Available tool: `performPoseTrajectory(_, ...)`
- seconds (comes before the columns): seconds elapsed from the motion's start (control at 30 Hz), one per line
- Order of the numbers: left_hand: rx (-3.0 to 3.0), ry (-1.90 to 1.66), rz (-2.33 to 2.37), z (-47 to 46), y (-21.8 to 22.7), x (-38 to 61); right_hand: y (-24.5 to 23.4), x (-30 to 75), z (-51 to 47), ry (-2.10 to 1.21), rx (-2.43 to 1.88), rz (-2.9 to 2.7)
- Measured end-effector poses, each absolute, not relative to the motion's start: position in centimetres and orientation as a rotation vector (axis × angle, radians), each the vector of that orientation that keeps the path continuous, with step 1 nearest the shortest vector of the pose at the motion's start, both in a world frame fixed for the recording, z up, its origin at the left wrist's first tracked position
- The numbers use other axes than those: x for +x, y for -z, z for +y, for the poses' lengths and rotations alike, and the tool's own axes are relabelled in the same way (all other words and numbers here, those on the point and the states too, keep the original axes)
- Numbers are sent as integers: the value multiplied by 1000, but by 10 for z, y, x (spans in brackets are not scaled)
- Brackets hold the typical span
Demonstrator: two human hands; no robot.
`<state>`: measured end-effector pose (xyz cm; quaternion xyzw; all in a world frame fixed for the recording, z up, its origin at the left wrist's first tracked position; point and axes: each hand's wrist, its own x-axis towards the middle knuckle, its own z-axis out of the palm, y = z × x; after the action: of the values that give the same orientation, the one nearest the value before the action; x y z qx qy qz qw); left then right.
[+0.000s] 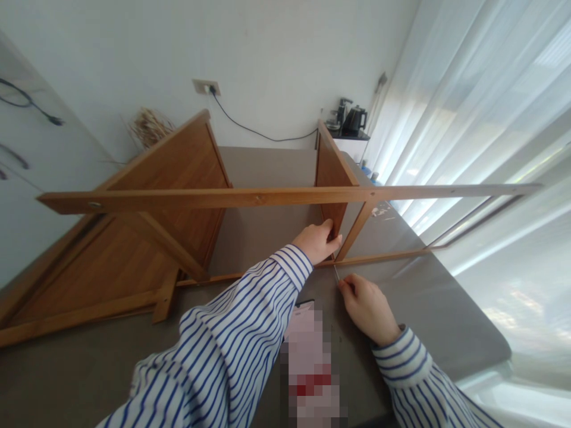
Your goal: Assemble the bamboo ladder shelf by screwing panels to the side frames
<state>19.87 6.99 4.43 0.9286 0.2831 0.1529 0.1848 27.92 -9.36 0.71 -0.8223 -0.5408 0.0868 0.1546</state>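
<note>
Striped sleeve nearest; left hand grips the wooden panel at its lower corner. Right hand fingers pinch a thin metal tool, shaft angled up-left toward that corner, tip just short of it.

The frame is smooth satin wood (warm brown), the tabletop matt grey, the thin tool metallic.
</note>
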Motion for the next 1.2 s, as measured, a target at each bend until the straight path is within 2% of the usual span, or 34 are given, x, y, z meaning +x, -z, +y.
performPoseTrajectory(0.47,2638,-444,785,68,-45,198,-12,274,-103,375,-2273,-2034)
performPoseTrajectory(0.7,2647,-447,772,68,-45,199,-10,272,-105,422,-2246,-2155)
performPoseTrajectory(1.2,2654,-453,788,67,-44,199,-7,270,-103,312,-2352,-1875)
